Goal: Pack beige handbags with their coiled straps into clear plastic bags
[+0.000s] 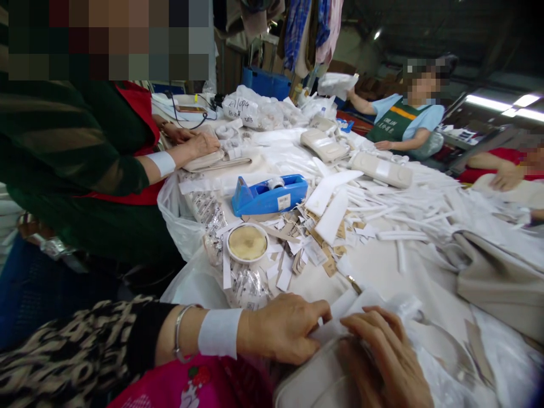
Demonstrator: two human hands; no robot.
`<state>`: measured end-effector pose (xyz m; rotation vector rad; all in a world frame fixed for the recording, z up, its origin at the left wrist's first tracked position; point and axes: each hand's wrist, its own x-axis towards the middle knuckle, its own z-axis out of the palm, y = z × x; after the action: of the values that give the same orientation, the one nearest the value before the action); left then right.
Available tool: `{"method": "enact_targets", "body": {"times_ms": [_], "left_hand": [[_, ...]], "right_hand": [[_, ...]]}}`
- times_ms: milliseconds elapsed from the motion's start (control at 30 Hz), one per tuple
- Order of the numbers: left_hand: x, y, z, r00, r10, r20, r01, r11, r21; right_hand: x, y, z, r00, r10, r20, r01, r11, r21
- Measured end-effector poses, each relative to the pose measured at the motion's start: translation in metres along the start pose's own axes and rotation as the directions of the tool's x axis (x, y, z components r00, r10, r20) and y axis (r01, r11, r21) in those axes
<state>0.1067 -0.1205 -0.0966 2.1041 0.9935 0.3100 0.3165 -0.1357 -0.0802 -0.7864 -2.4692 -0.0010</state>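
Note:
My left hand (pixel 283 328) rests at the bottom middle, fingers closed on a white paper strip (pixel 344 309) that wraps a folded cream cloth bundle (pixel 314 377). My right hand (pixel 385 354) lies on top of that bundle, fingertips pressing the same strip from the right. A silver bangle and a white band sit on my left wrist.
A blue tape dispenser (pixel 268 195) and a round white dish (pixel 247 243) stand mid-table among several paper strips and tags. Wrapped cream bundles (pixel 380 169) lie farther back. A person in green and red (pixel 85 164) works at left; other people sit at right. Beige cloth (pixel 501 277) lies right.

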Motion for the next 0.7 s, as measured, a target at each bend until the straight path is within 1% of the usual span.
{"method": "enact_targets", "body": {"times_ms": [67, 133, 233, 300, 333, 400, 467, 500, 600, 667, 700], "left_hand": [[0.007, 0.001, -0.001, 0.999, -0.018, 0.034, 0.017, 1.000, 0.019], [0.011, 0.001, -0.001, 0.998, -0.033, 0.044, 0.031, 0.998, 0.046], [0.007, 0.001, -0.002, 0.999, -0.035, 0.034, 0.035, 0.999, 0.003], [-0.004, 0.000, 0.000, 0.999, -0.040, 0.004, 0.040, 0.992, -0.116], [-0.012, 0.000, 0.002, 0.998, -0.059, -0.013, 0.055, 0.975, -0.213], [-0.029, 0.000, 0.008, 0.992, -0.114, -0.049, 0.082, 0.898, -0.433], [-0.045, 0.002, 0.017, 0.983, -0.166, -0.082, 0.090, 0.816, -0.571], [-0.050, 0.003, 0.023, 0.978, -0.182, -0.104, 0.085, 0.796, -0.599], [-0.059, 0.008, 0.040, 0.957, -0.230, -0.175, 0.074, 0.780, -0.621], [-0.061, 0.008, 0.047, 0.944, -0.255, -0.211, 0.060, 0.760, -0.647], [-0.061, 0.007, 0.048, 0.943, -0.243, -0.227, 0.037, 0.756, -0.653]], "right_hand": [[0.001, 0.001, 0.002, 1.000, -0.003, 0.013, 0.004, 1.000, -0.024], [0.002, 0.001, 0.004, 0.998, -0.024, 0.064, 0.026, 0.999, -0.039], [0.004, -0.001, 0.006, 0.995, -0.037, 0.096, 0.041, 0.998, -0.042], [0.005, -0.003, 0.007, 0.992, -0.015, 0.124, 0.019, 0.999, -0.033], [0.006, -0.004, 0.007, 0.991, 0.002, 0.131, 0.001, 1.000, -0.023], [0.008, -0.007, 0.007, 0.990, 0.038, 0.138, -0.038, 0.999, -0.002], [0.011, -0.009, 0.007, 0.989, 0.064, 0.134, -0.064, 0.998, -0.003], [0.012, -0.010, 0.007, 0.989, 0.070, 0.132, -0.069, 0.998, -0.010], [0.014, -0.011, 0.010, 0.987, 0.058, 0.149, -0.056, 0.998, -0.023], [0.014, -0.010, 0.013, 0.987, 0.049, 0.154, -0.048, 0.999, -0.010], [0.013, -0.010, 0.014, 0.987, 0.048, 0.151, -0.048, 0.999, -0.005]]}}
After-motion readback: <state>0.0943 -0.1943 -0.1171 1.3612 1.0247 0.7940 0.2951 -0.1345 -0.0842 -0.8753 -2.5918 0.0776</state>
